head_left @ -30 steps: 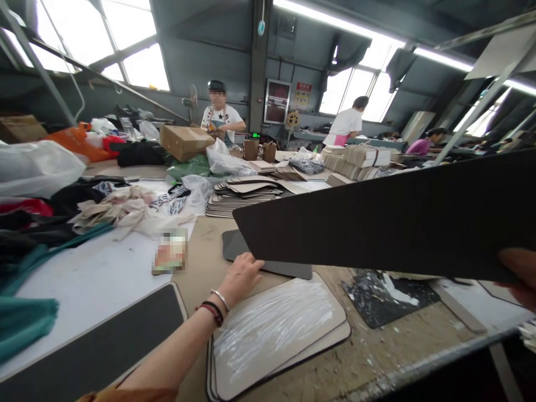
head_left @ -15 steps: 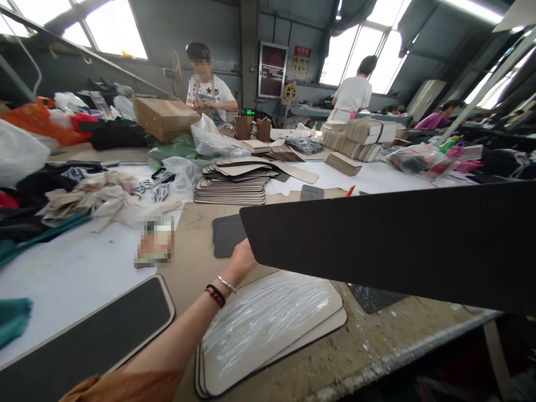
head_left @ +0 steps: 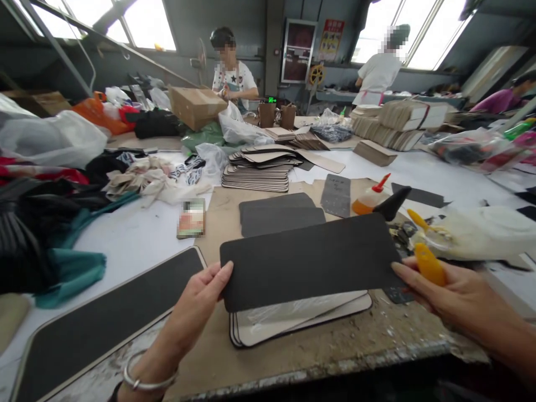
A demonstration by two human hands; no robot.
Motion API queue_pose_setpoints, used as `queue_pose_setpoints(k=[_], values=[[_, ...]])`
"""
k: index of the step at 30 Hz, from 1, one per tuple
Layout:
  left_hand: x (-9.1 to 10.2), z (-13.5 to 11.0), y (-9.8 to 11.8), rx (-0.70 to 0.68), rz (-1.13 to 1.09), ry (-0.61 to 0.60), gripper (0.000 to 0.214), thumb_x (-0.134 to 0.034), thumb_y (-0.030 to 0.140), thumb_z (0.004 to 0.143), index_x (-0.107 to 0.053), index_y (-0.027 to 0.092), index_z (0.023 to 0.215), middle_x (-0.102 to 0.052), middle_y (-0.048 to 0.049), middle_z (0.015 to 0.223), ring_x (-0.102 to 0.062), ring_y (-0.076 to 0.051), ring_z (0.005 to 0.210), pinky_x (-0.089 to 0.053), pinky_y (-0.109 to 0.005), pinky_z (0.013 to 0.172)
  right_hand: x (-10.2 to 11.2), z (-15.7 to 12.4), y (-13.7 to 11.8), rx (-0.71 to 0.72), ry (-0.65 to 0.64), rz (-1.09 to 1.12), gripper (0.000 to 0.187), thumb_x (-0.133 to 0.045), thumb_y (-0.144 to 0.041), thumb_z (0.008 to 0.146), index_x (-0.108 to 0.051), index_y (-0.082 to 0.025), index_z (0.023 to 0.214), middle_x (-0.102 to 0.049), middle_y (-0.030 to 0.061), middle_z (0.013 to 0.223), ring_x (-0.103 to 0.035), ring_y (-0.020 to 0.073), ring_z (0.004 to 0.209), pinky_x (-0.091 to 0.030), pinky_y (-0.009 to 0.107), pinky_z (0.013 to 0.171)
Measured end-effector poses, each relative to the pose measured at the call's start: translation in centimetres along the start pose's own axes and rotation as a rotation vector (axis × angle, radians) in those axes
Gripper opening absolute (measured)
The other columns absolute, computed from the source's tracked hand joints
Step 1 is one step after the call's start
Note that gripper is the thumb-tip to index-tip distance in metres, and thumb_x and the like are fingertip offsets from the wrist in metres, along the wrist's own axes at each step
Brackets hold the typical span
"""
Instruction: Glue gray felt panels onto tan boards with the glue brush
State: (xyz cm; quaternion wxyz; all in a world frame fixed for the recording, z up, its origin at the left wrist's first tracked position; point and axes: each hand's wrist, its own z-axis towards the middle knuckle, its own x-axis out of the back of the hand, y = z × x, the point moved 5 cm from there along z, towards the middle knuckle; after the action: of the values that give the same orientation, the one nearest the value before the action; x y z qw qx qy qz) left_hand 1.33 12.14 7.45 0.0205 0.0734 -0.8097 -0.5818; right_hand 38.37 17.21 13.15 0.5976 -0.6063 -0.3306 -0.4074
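Observation:
A dark, round-cornered rectangular panel (head_left: 305, 259) is held level between my two hands. My left hand (head_left: 201, 301) pinches its left end, thumb on the face. On the right end, the thumb and fingers of my right hand (head_left: 448, 290) are closed. A yellow handle (head_left: 429, 265) also sticks up from that hand; the rest of that tool is hidden. Just beneath the panel lies a small stack of beige, dark-edged boards (head_left: 301, 321), the top one streaked with a whitish, glossy coating. Behind it, two more dark panels (head_left: 280, 215) overlap on the brown board.
At left lies a long dark panel with a pale border (head_left: 113, 318). Beige boards (head_left: 255, 178) are piled farther back. A red-tipped glue bottle (head_left: 371, 198), a yellow-handled tool (head_left: 419, 219) and a plastic bag (head_left: 489, 231) stand at right. Two people work across the table.
The dark panel has come down and left, over the coated boards. My right hand has come into view gripping its other end. The view has swung left.

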Motion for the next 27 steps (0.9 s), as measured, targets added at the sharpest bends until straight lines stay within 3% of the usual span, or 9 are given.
queue_pose_setpoints(k=[4, 8, 11, 18, 23, 27], values=[[0.5, -1.4, -3.7, 0.061, 0.412, 0.095, 0.049, -0.053, 0.066, 0.061, -0.041, 0.02, 0.048, -0.039, 0.006, 0.044, -0.036, -0.01, 0.045, -0.031, -0.024, 0.046, -4.4, 0.2, 0.3, 0.019, -0.25, -0.027, 0.037, -0.046, -0.053, 0.074, -0.054, -0.023, 0.054, -0.058, 0.0023, 0.047, -0.054, 0.0175, 0.044, -0.042, 0.028, 0.048], [0.4, -1.5, -5.2, 0.015, 0.716, 0.244, 0.044, -0.048, 0.061, 0.064, -0.038, 0.022, 0.048, -0.036, 0.0057, 0.044, -0.037, -0.012, 0.047, -0.028, -0.025, 0.051, -7.1, 0.5, 1.7, 0.082, -0.256, -0.153, 0.033, -0.043, -0.046, 0.076, -0.061, -0.022, 0.062, -0.064, 0.0039, 0.056, -0.061, 0.0211, 0.055, -0.043, 0.028, 0.057], [0.2, -1.3, -5.3, 0.026, 0.878, 0.267, 0.039, -0.043, 0.057, 0.07, -0.04, 0.023, 0.051, -0.04, 0.0045, 0.045, -0.041, -0.014, 0.048, -0.028, -0.025, 0.052, -7.8, 0.9, 2.0, 0.113, -0.232, -0.197, 0.034, -0.042, -0.044, 0.079, -0.067, -0.021, 0.074, -0.068, 0.0054, 0.065, -0.063, 0.0227, 0.063, -0.043, 0.028, 0.06], [-0.6, -0.9, -5.5, 0.023, 1.026, 0.197, 0.038, -0.03, 0.048, 0.082, -0.043, 0.024, 0.056, -0.054, -0.0004, 0.053, -0.053, -0.017, 0.054, -0.032, -0.025, 0.055, -9.0, 2.2, 2.5, 0.099, -0.29, -0.285, 0.037, -0.04, -0.043, 0.083, -0.066, -0.018, 0.077, -0.069, 0.0083, 0.072, -0.063, 0.0228, 0.067, -0.042, 0.028, 0.062], [-0.3, -0.6, -5.9, 0.03, 1.025, 0.207, 0.036, -0.034, 0.047, 0.08, -0.045, 0.025, 0.054, -0.056, -0.0011, 0.052, -0.055, -0.018, 0.054, -0.033, -0.025, 0.055, -9.7, 2.6, 2.9, 0.069, -0.353, -0.324, 0.039, -0.038, -0.044, 0.085, -0.066, -0.017, 0.085, -0.07, 0.0104, 0.082, -0.065, 0.0252, 0.079, -0.043, 0.029, 0.067], [-0.1, -0.2, -6.1, 0.047, 0.992, 0.216, 0.035, -0.038, 0.048, 0.076, -0.045, 0.024, 0.051, -0.054, 0.0, 0.048, -0.053, -0.017, 0.052, -0.033, -0.025, 0.055, -10.0, 2.8, 3.3, 0.057, -0.367, -0.335, 0.037, -0.039, -0.044, 0.084, -0.066, -0.018, 0.083, -0.07, 0.0093, 0.081, -0.065, 0.0244, 0.078, -0.044, 0.029, 0.068]])
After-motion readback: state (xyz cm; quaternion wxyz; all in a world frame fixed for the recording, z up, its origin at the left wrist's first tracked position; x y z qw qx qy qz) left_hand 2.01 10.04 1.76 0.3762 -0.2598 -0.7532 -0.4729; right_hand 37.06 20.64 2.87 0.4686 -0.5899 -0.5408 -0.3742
